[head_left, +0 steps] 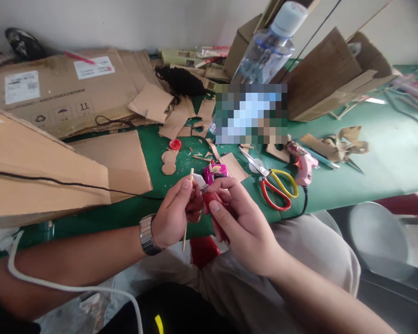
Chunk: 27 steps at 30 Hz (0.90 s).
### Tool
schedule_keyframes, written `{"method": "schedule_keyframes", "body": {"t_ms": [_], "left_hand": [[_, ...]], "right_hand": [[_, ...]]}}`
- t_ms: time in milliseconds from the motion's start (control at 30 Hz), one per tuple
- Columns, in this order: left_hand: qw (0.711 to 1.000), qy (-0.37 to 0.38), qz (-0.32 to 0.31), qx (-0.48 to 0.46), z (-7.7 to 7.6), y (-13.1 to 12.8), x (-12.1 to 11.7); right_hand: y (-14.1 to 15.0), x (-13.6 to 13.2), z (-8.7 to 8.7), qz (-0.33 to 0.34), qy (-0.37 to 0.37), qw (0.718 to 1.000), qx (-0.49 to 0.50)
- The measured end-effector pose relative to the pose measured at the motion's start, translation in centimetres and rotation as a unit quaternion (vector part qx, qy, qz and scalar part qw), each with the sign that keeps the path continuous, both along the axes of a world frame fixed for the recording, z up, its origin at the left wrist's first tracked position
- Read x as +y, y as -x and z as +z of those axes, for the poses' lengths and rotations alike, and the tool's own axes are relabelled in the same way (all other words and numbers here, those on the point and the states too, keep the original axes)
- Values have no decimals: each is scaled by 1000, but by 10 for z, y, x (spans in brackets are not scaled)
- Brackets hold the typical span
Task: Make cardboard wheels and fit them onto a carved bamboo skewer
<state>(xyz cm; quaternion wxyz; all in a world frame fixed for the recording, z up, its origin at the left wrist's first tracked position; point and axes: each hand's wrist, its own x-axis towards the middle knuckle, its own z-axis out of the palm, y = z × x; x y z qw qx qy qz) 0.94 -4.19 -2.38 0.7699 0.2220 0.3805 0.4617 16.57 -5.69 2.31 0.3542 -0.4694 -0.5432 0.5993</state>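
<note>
My left hand (pixel 176 211) is closed round a thin wooden stick (pixel 184 237), whose upper end pokes out above the thumb. In my right hand (pixel 242 218) is a knife (pixel 212 202) with a red handle. Its short pale blade points up and left, and the tip lies close to or against the stick's upper end; I cannot tell whether it cuts in. Just beyond the knife, a magenta tape measure (pixel 216 170) rests on the green table (pixel 337 178). Scissors (pixel 264 171) with one red and one yellow handle lie open to the right.
A pink glue gun (pixel 303 162) with a black cord lies right of the scissors. Cardboard scraps (pixel 177 120) and a red bottle cap (pixel 175 144) are beyond my hands. Large cardboard pieces (pixel 48 162) stand at left. A clear bottle (pixel 266 53) and an open box (pixel 329 76) stand behind.
</note>
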Motion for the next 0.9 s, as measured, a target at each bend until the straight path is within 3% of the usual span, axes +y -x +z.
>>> {"method": "schedule_keyframes", "body": {"t_ms": [433,667,900], "left_hand": [[997,-41,-16,70,4,1,-2],[996,-62,-31,59,7,0,1],[997,-56,-42,40,6,-1,0]], "right_hand": [[2,-1,-1,7,10,1000,5],[3,-1,1,6,20,999,24],[-1,-2,-2,15,-28,999,-40]]}}
